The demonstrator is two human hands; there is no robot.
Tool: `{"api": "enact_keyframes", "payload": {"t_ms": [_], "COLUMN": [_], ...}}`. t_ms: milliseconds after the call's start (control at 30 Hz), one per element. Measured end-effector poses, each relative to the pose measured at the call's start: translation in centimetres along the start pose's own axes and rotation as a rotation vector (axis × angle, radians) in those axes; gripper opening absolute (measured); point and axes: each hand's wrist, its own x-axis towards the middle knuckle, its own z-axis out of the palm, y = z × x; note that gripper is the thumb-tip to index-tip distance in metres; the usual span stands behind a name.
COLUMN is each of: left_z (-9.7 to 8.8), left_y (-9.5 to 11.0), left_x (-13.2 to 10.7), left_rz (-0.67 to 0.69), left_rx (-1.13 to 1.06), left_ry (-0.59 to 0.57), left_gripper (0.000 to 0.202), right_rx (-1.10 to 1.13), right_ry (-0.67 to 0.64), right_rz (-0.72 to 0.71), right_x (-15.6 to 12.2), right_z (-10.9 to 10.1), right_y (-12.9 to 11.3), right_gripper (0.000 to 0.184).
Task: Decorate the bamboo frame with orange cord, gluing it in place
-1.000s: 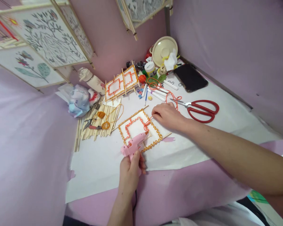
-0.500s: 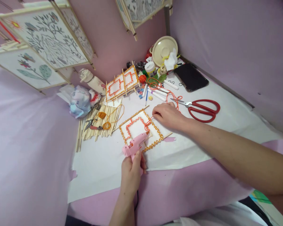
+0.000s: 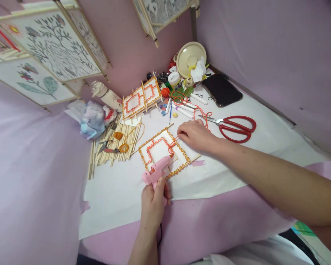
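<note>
My left hand [image 3: 154,198] is shut around the grip of a pink hot glue gun [image 3: 156,170], whose black cord trails down past my wrist. The gun's nozzle sits just over the lower right part of a square stick frame [image 3: 182,156], edged with wavy yellow-orange cord. A red-orange cord [image 3: 157,141] forms an inner square on its white paper. My right hand [image 3: 195,135] lies flat with its fingers on the frame's upper right corner, next to a loose length of that red-orange cord [image 3: 201,114].
Red-handled scissors [image 3: 234,129] and a black smartphone [image 3: 222,89] lie to the right. Behind stand two similar frames [image 3: 142,97], markers and a cream plate [image 3: 189,59]. To the left lie bamboo sticks [image 3: 118,147] with small pliers [image 3: 107,147]. The white paper sheet [image 3: 113,202] covers a purple surface.
Both hands stay nearly in place. The glue gun sits a little flatter in my left hand, and the view has shifted slightly.
</note>
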Motion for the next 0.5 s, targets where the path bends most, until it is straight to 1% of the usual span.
{"api": "enact_keyframes", "payload": {"t_ms": [300,500], "left_z": [0.0,-0.06], "left_y": [-0.24,-0.04], "left_x": [-0.03,-0.14], "left_rz": [0.013,-0.005], "left_rx": [0.015,0.019], "left_ry": [0.003,-0.002], "left_gripper": [0.051,0.051], "right_rx": [0.002,0.002], "right_ry": [-0.006,-0.009], "right_rz": [0.006,0.009], "right_x": [-0.07,-0.12], "right_z": [-0.12,-0.13], "right_y": [-0.2,-0.08], "right_gripper": [0.021,0.023]}}
